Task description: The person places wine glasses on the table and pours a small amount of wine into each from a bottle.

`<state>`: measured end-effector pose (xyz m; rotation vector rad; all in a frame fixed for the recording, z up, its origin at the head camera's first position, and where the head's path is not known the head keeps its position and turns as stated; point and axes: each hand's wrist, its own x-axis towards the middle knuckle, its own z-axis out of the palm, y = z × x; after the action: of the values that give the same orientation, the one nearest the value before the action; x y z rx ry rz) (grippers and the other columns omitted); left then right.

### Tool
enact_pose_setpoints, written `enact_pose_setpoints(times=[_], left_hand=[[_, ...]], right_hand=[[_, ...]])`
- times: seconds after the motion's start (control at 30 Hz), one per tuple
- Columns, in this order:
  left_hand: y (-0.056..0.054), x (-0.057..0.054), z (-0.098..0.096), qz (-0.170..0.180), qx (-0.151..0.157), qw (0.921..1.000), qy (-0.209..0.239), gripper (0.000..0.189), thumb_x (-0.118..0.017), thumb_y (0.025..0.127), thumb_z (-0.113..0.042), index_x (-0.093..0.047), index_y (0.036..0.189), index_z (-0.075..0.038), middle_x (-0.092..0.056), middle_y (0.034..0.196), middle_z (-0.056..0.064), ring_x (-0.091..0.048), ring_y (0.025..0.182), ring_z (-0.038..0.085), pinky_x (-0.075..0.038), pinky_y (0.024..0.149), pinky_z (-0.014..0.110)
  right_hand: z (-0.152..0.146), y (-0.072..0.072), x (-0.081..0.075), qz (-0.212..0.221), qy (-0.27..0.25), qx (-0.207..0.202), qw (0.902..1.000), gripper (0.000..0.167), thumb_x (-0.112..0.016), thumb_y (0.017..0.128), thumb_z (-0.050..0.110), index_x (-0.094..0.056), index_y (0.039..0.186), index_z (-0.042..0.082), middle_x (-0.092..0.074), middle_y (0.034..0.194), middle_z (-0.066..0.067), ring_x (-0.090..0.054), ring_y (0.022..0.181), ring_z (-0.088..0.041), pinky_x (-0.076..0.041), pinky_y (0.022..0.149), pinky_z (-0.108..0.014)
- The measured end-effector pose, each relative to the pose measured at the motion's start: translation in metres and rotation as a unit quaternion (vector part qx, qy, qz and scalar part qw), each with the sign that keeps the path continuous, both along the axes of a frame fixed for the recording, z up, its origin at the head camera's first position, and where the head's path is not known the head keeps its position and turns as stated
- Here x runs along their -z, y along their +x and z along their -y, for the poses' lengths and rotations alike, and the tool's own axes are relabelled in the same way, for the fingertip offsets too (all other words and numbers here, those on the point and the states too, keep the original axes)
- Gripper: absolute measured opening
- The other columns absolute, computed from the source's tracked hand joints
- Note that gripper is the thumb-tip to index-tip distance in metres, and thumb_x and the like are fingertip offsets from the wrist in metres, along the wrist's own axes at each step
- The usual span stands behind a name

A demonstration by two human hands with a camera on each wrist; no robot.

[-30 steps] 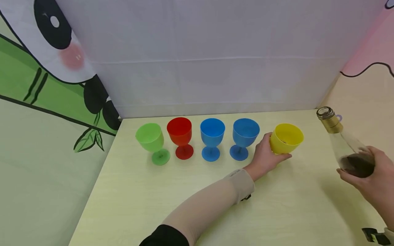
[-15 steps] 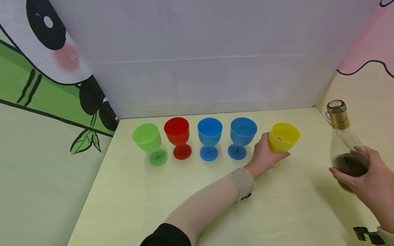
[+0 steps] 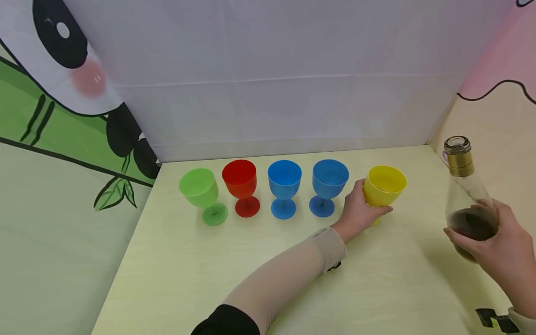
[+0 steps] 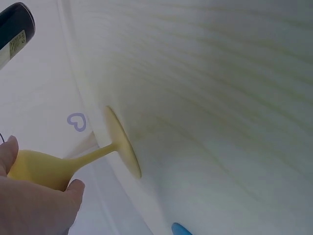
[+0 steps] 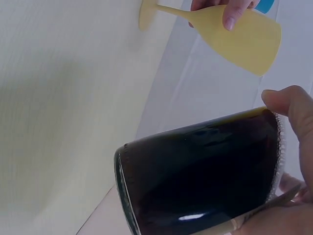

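My left hand (image 3: 361, 211) grips the bowl of a yellow goblet (image 3: 386, 187) at the right end of a row. In the left wrist view, the foot of this goblet (image 4: 123, 143) stands on the table. My right hand (image 3: 498, 244) holds a clear glass bottle (image 3: 462, 188) with a gold neck band, right of the goblet. The bottle is nearly upright and raised above the table, its mouth apart from the goblet. Dark liquid fills its lower part, as the right wrist view of the bottle (image 5: 200, 171) shows. Whether liquid is in the goblet is hard to tell.
Left of the yellow goblet stand two blue goblets (image 3: 329, 179) (image 3: 284, 179), a red goblet (image 3: 240, 179) and a green goblet (image 3: 199, 188), all upright on the pale wooden table (image 3: 188, 274). A white cloth backdrop (image 3: 268, 111) rises behind the table's back edge.
The bottle was tilted to the left one second ago and has turned nearly upright in my right hand. My left hand stays on the yellow goblet. The head view has shifted slightly.
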<state>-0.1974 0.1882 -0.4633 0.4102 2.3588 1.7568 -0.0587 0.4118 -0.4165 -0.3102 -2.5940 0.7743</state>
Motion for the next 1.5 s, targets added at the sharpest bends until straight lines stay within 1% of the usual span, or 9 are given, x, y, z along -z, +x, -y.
enact_pose_setpoints(times=[0.07,0.3,0.43,0.63,1.07,1.27,1.33,1.4,1.5], left_hand=[[0.001,0.0,0.001,0.01,0.0,0.9999,-0.007,0.078,-0.089,0.081,-0.024,-0.042,0.143,-0.021,-0.056,0.13,-0.013,-0.055,0.116,0.006,-0.045,0.102,0.029],[0.01,0.0,0.012,0.065,-0.006,0.9954,-0.07,0.087,-0.09,0.079,-0.033,-0.038,0.148,-0.019,-0.053,0.137,-0.005,-0.052,0.123,0.012,-0.047,0.1,0.032],[0.018,-0.002,0.024,0.084,-0.003,0.9915,-0.1,0.085,-0.091,0.078,-0.033,-0.042,0.146,-0.017,-0.056,0.134,-0.004,-0.054,0.119,0.012,-0.049,0.097,0.03],[0.03,-0.006,0.042,0.101,0.01,0.9915,-0.082,0.07,-0.089,0.081,-0.03,-0.053,0.139,-0.014,-0.059,0.13,-0.005,-0.059,0.113,0.011,-0.052,0.089,0.024],[0.04,-0.005,0.085,0.112,-0.01,0.9933,-0.025,0.07,-0.087,0.083,-0.026,-0.052,0.142,-0.013,-0.059,0.135,-0.003,-0.059,0.123,0.019,-0.053,0.092,0.028],[0.039,-0.003,0.102,0.128,-0.028,0.9913,-0.016,0.067,-0.087,0.084,-0.027,-0.053,0.14,-0.012,-0.058,0.135,-0.004,-0.058,0.124,0.021,-0.054,0.092,0.033],[0.04,-0.003,0.106,0.127,-0.03,0.9914,-0.013,0.066,-0.087,0.084,-0.028,-0.054,0.138,-0.013,-0.059,0.134,-0.004,-0.059,0.122,0.021,-0.054,0.091,0.033],[0.041,-0.002,0.11,0.126,-0.033,0.9914,-0.013,0.064,-0.087,0.084,-0.029,-0.055,0.137,-0.014,-0.059,0.133,-0.004,-0.059,0.121,0.021,-0.055,0.091,0.034],[0.041,0.0,0.117,0.12,-0.041,0.9918,-0.016,0.065,-0.086,0.084,-0.03,-0.054,0.137,-0.013,-0.058,0.134,-0.002,-0.059,0.121,0.022,-0.055,0.091,0.035]], right_hand=[[0.001,0.0,-0.001,0.001,0.004,0.006,1.0,0.096,-0.092,0.073,0.009,-0.036,0.15,0.0,-0.053,0.137,-0.031,-0.05,0.11,-0.054,-0.043,0.087,-0.061],[0.006,0.002,-0.002,0.006,-0.008,0.011,0.9999,0.097,-0.092,0.074,0.011,-0.034,0.15,-0.002,-0.049,0.139,-0.034,-0.048,0.109,-0.056,-0.04,0.081,-0.067],[0.008,0.002,-0.002,0.006,-0.006,0.013,0.9999,0.097,-0.092,0.075,0.012,-0.034,0.151,0.0,-0.052,0.139,-0.031,-0.049,0.111,-0.053,-0.042,0.087,-0.054],[0.008,0.001,-0.003,-0.006,-0.011,0.01,0.9999,0.094,-0.091,0.074,0.01,-0.036,0.15,0.001,-0.052,0.139,-0.031,-0.053,0.107,-0.053,-0.028,0.069,-0.011],[0.011,-0.003,0.007,-0.028,-0.029,0.002,0.9992,0.096,-0.089,0.072,0.0,-0.036,0.152,0.002,-0.051,0.14,-0.031,-0.048,0.109,-0.05,-0.027,0.076,-0.009],[0.01,-0.004,0.011,-0.052,-0.039,0.001,0.9979,0.096,-0.09,0.07,-0.003,-0.039,0.151,0.006,-0.052,0.14,-0.028,-0.042,0.105,0.005,-0.029,0.08,-0.01],[0.011,-0.004,0.011,-0.061,-0.04,0.001,0.9973,0.096,-0.09,0.068,-0.005,-0.041,0.15,0.005,-0.053,0.138,-0.028,-0.036,0.101,0.012,-0.028,0.082,-0.01],[0.013,-0.004,0.01,-0.06,-0.042,-0.001,0.9973,0.096,-0.089,0.068,-0.006,-0.04,0.151,0.005,-0.052,0.138,-0.028,-0.041,0.106,0.006,-0.028,0.082,-0.01],[0.016,-0.003,0.007,-0.045,-0.04,0.004,0.9982,0.097,-0.089,0.069,-0.004,-0.038,0.151,0.004,-0.051,0.14,-0.028,-0.05,0.114,-0.024,-0.027,0.08,-0.009]])
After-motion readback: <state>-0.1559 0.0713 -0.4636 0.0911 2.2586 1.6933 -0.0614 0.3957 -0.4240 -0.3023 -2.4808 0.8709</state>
